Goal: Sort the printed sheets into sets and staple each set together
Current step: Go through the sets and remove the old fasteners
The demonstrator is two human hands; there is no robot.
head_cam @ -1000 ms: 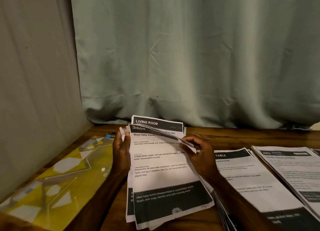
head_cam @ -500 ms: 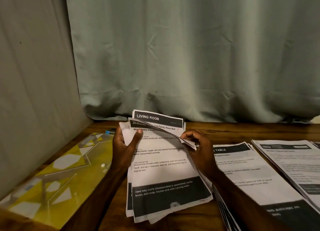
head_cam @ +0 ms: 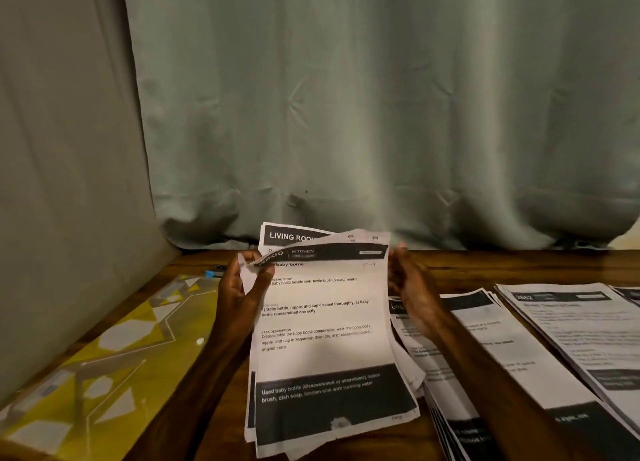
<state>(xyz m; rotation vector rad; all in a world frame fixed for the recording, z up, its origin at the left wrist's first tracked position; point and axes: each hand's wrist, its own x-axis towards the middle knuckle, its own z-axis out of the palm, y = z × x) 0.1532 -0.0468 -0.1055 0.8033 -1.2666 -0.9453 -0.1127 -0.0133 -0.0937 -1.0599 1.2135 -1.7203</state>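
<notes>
A stack of printed sheets [head_cam: 325, 325] stands tilted in front of me, its top page headed "KITCHEN" about washing a baby bottle. Behind it a page headed "LIVING ROOM" [head_cam: 287, 235] sticks up. My left hand [head_cam: 239, 291] pinches the stack's upper left corner, thumb on the front. My right hand [head_cam: 410, 287] is just off the stack's right edge with fingers relaxed and holds nothing. A small blue thing with a dark part [head_cam: 213, 273], perhaps the stapler, lies behind my left hand, mostly hidden.
Two more piles of printed sheets lie on the wooden table at right, a middle pile [head_cam: 485, 343] and a far right pile [head_cam: 581, 329]. A yellow patterned folder [head_cam: 97, 367] lies at left. A grey-green curtain [head_cam: 381, 114] hangs behind the table.
My right hand let go of the top page's folded-down corner and drew back to the right. The page sprang up flat, showing its "KITCHEN" header. My left hand keeps its pinch.
</notes>
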